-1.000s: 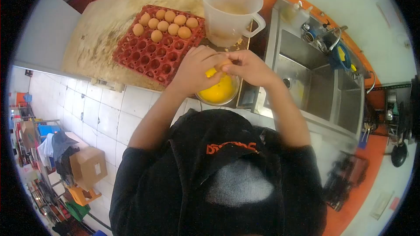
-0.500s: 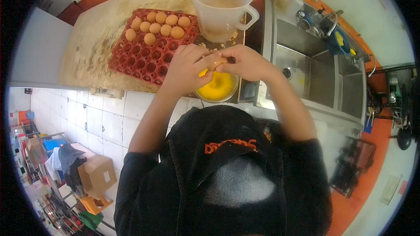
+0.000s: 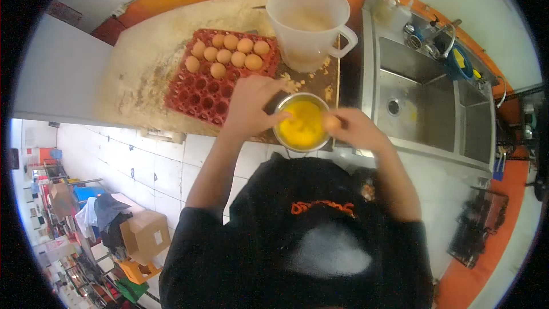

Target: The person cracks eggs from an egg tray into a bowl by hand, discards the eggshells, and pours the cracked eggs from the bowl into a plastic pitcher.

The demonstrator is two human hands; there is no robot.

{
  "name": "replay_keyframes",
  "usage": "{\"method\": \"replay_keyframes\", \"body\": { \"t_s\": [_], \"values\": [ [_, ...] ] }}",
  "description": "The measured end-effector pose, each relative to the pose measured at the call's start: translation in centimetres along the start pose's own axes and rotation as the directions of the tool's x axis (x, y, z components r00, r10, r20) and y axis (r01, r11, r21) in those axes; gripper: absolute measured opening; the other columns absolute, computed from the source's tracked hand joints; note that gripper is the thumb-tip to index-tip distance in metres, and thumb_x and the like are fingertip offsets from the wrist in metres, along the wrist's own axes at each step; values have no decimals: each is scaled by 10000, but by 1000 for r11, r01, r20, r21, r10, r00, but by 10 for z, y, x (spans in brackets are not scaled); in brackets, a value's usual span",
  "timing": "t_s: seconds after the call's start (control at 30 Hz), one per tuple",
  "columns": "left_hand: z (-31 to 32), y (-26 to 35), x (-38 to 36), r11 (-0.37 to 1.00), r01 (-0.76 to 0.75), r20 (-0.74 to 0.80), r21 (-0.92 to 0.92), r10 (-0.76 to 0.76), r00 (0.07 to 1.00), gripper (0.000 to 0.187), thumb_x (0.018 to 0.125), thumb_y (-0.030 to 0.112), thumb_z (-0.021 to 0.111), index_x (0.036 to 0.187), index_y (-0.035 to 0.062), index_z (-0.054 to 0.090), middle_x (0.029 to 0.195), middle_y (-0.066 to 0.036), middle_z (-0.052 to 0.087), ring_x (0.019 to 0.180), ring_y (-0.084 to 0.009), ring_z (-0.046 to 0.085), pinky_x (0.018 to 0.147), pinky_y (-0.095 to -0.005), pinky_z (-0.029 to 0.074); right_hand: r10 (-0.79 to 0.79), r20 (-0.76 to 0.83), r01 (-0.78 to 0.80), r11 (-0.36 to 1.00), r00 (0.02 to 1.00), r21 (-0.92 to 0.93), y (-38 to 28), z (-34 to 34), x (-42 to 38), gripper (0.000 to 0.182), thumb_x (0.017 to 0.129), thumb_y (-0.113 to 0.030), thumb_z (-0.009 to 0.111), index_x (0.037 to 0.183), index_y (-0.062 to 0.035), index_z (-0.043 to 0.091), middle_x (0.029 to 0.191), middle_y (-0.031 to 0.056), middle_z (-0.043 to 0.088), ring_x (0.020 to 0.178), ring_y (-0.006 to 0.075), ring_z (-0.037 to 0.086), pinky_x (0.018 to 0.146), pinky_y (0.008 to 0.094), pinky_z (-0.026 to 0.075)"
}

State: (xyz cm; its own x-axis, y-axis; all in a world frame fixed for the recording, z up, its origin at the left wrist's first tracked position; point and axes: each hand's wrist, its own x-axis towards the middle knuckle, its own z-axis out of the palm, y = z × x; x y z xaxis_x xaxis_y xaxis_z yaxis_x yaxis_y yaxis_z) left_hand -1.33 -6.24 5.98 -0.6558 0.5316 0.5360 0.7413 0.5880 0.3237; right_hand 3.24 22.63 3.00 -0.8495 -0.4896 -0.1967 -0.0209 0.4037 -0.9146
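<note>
A metal bowl (image 3: 286,140) of yellow beaten egg sits at the counter's front edge. My left hand (image 3: 251,103) curls over its left rim, fingers closed at the edge. At the bowl's right rim my right hand (image 3: 357,129) holds a brown eggshell (image 3: 330,121). A red egg tray (image 3: 200,88) lies left of the bowl, with several brown eggs (image 3: 231,51) in its far rows. Behind the bowl stands a large translucent plastic jug (image 3: 309,17). Shell bits (image 3: 293,84) are scattered between jug and bowl.
A steel double sink (image 3: 423,109) with a tap (image 3: 440,40) adjoins the counter on the right. The worn counter top (image 3: 143,74) stretches left of the tray. Far below on the left are a tiled floor, a cardboard box (image 3: 146,234) and clutter.
My hands were together above the bowl, pulling an egg apart. Now they have parted: the left is at the bowl's left rim, the right has moved right with the shell.
</note>
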Motion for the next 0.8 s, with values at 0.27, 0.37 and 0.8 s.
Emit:
{"method": "replay_keyframes", "body": {
  "t_s": [0.27, 0.37, 0.8],
  "values": [
    [-37, -121, -26, 794, 357, -252, 492, -263, 931, 668, 692, 378, 826, 1200, 51, 542, 1199, -175, 547, 1123, -349, 536, 910, -472, 461, 675, -414, -692, 709, 611, 134, 137, 41, -220, 397, 839, -182, 696, 1170, 19, 610, 1069, 169, 665, 965, 238, 634, 857, 346, 502],
    [-35, -143, -37, 752, 519, -131, 407, -514, 848, 700, 700, 411, 822, 1227, 74, 508, 1289, -171, 473, 1216, -346, 473, 981, -473, 433, 598, -633, -865, 423, 491, -271, 213, 106, -301, 520, 825, -251, 714, 1248, 16, 573, 1138, 212, 642, 1036, 287, 620, 883, 375, 490],
    [-19, -154, -42, 778, 515, -165, 360, -490, 856, 484, 652, 382, 830, 922, 57, 594, 1182, -181, 538, 1160, -392, 483, 933, -509, 423, 342, -689, -24, 904, 640, 427, 89, 5, -133, 474, 905, -129, 633, 1346, -14, 501, 1210, 134, 628, 1132, 250, 590, 963, 346, 462]
  ]
}}
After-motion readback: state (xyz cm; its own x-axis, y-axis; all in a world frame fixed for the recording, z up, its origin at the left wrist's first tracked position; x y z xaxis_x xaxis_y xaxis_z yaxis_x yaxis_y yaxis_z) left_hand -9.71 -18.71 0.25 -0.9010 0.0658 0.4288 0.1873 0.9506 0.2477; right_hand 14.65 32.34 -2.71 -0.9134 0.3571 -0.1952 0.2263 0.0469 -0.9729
